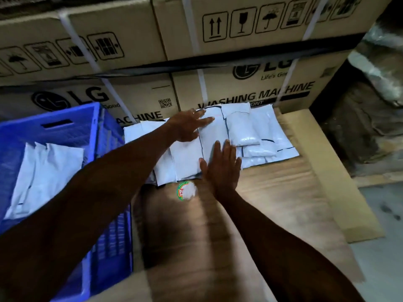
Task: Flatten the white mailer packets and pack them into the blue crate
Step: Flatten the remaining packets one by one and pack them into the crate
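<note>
Both forearms and hands [220, 164] are bare, no sleeves, rings or watch.

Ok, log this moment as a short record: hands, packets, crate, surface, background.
left hand: flat, fingers straight, pressing the far end of a white packet
right hand: flat, pressing its near end
loose packets: pile to the right, on the cardboard surface
blue crate: at left, packed packets inside
background: stacked washing machine cartons

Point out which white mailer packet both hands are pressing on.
The flat packet at the pile's middle: left hand presses its far end, right hand its near end. The puffy packets to its right lie untouched.
</note>
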A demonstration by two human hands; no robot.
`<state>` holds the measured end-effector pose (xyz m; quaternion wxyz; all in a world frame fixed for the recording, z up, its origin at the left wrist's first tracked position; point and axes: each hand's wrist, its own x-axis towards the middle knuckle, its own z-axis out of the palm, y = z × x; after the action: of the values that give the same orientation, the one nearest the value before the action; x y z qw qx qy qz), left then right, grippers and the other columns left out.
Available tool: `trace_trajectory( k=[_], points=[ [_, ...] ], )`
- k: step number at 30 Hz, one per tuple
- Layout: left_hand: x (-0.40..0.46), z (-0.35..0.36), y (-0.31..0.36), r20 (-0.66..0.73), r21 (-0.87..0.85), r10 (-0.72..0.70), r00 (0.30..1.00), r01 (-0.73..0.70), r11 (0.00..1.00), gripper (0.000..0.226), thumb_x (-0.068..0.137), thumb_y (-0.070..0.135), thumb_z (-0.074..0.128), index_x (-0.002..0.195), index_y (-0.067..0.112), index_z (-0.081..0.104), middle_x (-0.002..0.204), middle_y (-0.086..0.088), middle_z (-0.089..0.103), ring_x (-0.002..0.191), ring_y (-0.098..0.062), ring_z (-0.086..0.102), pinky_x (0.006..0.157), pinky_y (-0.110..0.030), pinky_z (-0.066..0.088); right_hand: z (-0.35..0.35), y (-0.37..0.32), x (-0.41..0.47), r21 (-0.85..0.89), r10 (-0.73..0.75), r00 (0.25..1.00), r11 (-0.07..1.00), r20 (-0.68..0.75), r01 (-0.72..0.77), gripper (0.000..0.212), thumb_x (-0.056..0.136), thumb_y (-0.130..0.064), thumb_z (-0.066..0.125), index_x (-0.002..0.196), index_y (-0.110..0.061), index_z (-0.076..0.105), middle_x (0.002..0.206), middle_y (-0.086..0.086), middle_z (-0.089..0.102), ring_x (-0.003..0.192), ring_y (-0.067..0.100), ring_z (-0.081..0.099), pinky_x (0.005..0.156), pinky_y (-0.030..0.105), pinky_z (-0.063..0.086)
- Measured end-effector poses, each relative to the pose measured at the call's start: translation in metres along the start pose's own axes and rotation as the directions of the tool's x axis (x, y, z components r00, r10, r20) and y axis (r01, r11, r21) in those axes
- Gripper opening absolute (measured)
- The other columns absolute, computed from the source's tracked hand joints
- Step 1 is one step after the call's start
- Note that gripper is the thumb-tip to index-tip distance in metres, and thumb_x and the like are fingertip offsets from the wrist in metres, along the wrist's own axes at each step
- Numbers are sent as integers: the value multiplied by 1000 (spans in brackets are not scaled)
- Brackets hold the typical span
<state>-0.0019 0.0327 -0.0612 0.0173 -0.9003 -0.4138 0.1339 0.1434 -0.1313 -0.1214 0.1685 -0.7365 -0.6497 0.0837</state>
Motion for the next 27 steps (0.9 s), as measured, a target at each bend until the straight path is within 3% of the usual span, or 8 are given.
trace_trajectory(
  k=[4, 7, 11, 14, 18, 21, 27],
  points=[
    [25, 6, -9, 22, -38, 103, 994, -102, 994, 77, 97, 40, 60, 160, 36, 16, 164, -21, 20, 141, -44, 34, 108, -54, 41, 12, -1, 2, -51, 28, 1000, 998, -1, -28, 77, 89, -49, 66, 153, -12, 43, 161, 20, 36, 146, 42, 38, 108, 63, 40],
    [34, 14, -13, -12, -91, 161, 987, -161, 983, 66, 97, 49, 46, 158, 27, 32, 158, -31, 29, 134, -53, 40, 108, -55, 39, 12, 1, 3, -65, 25, 1000, 998, -10, -26, 73, 89, -41, 69, 151, -10, 46, 161, 20, 36, 145, 42, 40, 105, 60, 45],
    [30, 19, -9, -91, -146, 178, 980, -190, 971, 58, 97, 24, 60, 153, 22, 44, 156, -34, 29, 135, -60, 34, 111, -60, 30, 11, 7, 3, -66, -8, 1000, 998, -18, 7, 67, 90, -36, 66, 147, -7, 49, 160, 23, 37, 141, 43, 43, 101, 55, 50],
    [18, 22, -5, -164, -204, 165, 973, -197, 959, 52, 99, 36, 49, 149, 23, 49, 156, -33, 31, 135, -63, 31, 112, -67, 30, 8, 15, -1, -31, -47, 997, 998, -58, 46, 62, 94, -35, 60, 147, -6, 47, 161, 23, 34, 144, 44, 38, 105, 56, 46],
    [-12, 15, 2, -238, -269, 101, 966, -166, 949, 54, 100, 49, 43, 149, 29, 47, 162, -22, 27, 146, -54, 20, 109, -71, 31, -6, 25, -17, -10, -152, 979, 988, -139, 152, 56, 101, -36, 47, 149, -6, 47, 161, 23, 35, 147, 44, 35, 113, 55, 39],
    [-45, 7, 10, -270, -258, 22, 963, -95, 961, 53, 100, 54, 48, 150, 39, 41, 168, -3, 16, 154, -36, 5, 104, -80, 24, -21, 37, -31, -4, -278, 940, 959, -197, 283, 54, 101, -33, 52, 147, -5, 50, 160, 23, 38, 147, 42, 37, 116, 53, 37],
    [-120, 7, 43, -385, -245, -5, 923, -96, 965, 58, 96, 66, 43, 144, 34, 49, 167, 2, 22, 156, -31, 8, 107, -78, 19, -52, 67, -61, -37, -509, 838, 858, -196, 512, 61, 93, -25, 62, 149, -3, 49, 161, 21, 37, 149, 38, 36, 120, 51, 34]
  ],
)
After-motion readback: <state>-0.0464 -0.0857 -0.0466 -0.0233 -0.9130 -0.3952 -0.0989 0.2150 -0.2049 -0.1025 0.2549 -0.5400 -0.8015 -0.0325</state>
